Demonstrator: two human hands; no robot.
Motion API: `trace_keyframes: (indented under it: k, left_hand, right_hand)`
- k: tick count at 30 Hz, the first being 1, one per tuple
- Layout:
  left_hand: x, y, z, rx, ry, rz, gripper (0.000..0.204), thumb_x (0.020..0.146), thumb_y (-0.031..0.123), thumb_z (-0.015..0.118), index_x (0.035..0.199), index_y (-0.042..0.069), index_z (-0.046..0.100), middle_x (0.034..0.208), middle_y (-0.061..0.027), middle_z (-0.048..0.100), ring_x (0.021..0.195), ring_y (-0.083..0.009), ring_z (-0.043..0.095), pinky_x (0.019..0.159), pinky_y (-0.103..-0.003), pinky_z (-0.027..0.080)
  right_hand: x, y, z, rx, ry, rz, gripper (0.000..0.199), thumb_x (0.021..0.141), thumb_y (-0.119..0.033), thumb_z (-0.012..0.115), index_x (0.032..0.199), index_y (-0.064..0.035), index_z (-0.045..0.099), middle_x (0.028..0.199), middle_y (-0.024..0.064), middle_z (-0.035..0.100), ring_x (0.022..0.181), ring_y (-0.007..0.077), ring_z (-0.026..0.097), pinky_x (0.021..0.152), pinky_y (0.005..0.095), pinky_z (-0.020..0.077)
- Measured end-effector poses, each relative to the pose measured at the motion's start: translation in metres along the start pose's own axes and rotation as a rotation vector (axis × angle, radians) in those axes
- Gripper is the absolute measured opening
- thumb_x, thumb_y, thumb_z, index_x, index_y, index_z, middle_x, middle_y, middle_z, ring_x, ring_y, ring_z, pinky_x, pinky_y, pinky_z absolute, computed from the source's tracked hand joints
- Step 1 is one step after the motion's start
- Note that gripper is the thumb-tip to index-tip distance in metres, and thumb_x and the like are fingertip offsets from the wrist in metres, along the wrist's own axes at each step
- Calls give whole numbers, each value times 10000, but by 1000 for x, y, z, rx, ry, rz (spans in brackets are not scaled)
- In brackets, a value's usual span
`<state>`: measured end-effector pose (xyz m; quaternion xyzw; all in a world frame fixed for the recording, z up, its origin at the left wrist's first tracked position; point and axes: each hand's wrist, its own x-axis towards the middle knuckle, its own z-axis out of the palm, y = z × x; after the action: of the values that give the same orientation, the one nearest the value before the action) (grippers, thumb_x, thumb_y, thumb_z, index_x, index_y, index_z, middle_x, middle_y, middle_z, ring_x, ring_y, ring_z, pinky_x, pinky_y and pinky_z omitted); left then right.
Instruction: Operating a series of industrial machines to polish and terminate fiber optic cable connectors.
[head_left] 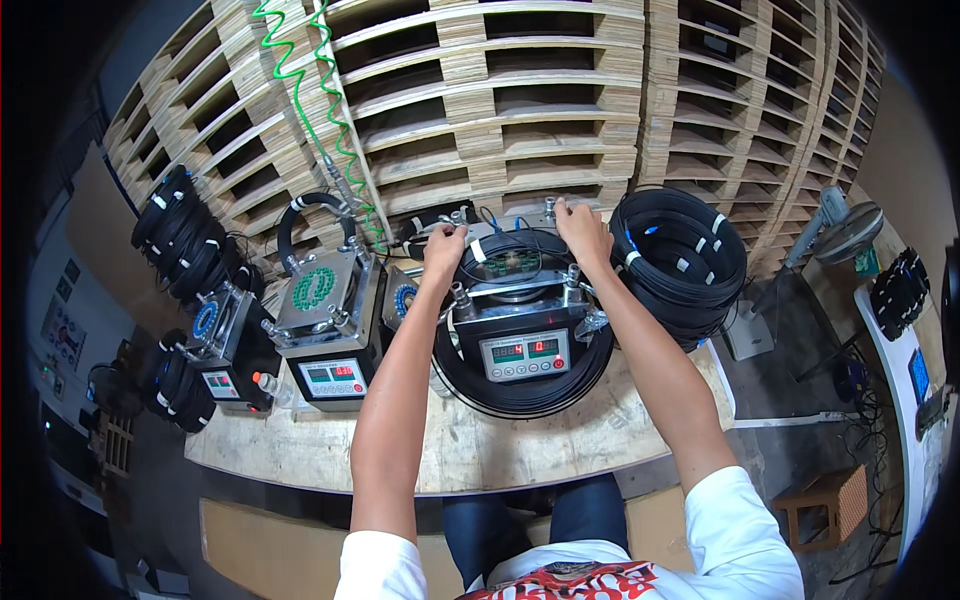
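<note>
Black bench machine point(524, 338) with lit digital panel, one: stands on a wooden table point(300, 440), right of the table's middle, a coil of black cable point(522, 402) around its base. Left hand point(443, 252), fingers curled, at the rear left corner; right hand point(586, 234), fingers bent, beside the rear right metal knob point(549, 207); how tightly either is closed, and on what, cannot be told at this size. Right: stacked black coils point(680, 262). Left: machine with green ring top point(325, 345); smaller machine with blue ring top point(228, 345). Behind: wooden pallets point(487, 75).
</note>
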<state>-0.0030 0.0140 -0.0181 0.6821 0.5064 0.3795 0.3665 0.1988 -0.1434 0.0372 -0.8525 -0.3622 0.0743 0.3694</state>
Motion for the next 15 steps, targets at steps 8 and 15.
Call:
trace_keyframes:
  k: [8,15]
  left_hand:
    - [-15,16,-3,103,53,-24,562,860,398,659,1271,18,611,1240,-250,645,1185,-385,604,1013,-402,453]
    - [-18,18,-9,79,81,30,519,866,356,661,1246,5,615,1210,-270,650,1172,-398,607,1007,-415,461]
  right_hand:
    - [-11,-2,-1,-77,357,-289,338,936,-321,534,936,-54,742,860,224,711,825,431,687,722,520,541]
    - [-11,-9,-5,-135,334,-404,291,900,-310,604,915,-59,751,828,207,714,797,413,694,727,502,546]
